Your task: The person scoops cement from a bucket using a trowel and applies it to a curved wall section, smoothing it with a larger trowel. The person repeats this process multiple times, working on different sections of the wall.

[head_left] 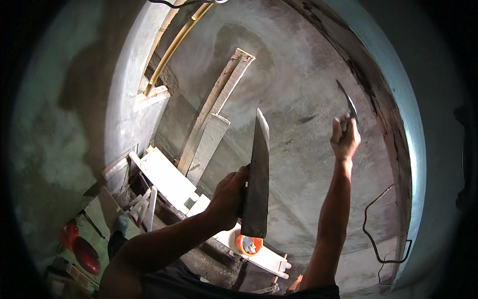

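My left hand is closed around the handle of a long metal plastering trowel, held upright in front of me with its pointed end up. Farther off and to the right, my right hand is raised at the grey plastered wall. Its fingers wrap round a second trowel, whose thin blade shows nearly edge-on. Whether that blade touches the wall, I cannot tell. Wet-looking darker patches and swirl marks show on the wall.
Two wooden boards lean on the wall. Below runs a white plank with an orange bucket on it. A bamboo pole stands upper left. A bent cable hangs at right; red objects lie lower left.
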`<state>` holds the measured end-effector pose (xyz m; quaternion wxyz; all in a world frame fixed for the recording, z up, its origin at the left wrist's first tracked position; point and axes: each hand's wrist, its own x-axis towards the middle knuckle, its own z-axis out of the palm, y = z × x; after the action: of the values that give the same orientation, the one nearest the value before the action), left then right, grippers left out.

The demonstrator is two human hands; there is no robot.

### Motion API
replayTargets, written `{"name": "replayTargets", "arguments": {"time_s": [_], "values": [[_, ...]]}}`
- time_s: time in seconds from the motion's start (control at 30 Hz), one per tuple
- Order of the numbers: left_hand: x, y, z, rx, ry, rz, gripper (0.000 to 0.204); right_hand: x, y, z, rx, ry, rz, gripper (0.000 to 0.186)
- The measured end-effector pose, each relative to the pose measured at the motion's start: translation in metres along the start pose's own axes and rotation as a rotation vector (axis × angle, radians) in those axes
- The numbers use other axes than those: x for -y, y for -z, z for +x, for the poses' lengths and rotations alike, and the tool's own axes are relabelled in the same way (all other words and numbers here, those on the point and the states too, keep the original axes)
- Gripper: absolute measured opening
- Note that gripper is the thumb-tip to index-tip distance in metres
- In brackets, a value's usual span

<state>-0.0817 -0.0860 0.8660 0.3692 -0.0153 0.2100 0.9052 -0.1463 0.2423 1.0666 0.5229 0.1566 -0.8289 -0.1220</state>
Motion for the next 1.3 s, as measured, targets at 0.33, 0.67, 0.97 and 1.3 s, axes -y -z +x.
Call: {"name": "replayTargets", "arguments": {"time_s": [0.33,0.67,0.97,1.3], "values": [[0.003,-0.001,-0.023,-0.063,-0.095,0.007,0.041,0.051,-0.039,0.06,-0.278,0.023,0.365,0.022],[0.003,0.03,-0.021,0.048,-0.108,0.067,0.047,-0.014,-0.025,-0.041,-0.44,-0.156,0.523,0.019],[0.012,0.036,-0.01,0.058,-0.087,0.005,0.048,0.032,-0.044,0.066,-0.086,0.016,0.165,0.029],[-0.002,0.047,-0.007,0.087,-0.159,0.08,0.047,-0.014,0.006,0.027,-0.1,-0.073,0.174,0.028]]}}
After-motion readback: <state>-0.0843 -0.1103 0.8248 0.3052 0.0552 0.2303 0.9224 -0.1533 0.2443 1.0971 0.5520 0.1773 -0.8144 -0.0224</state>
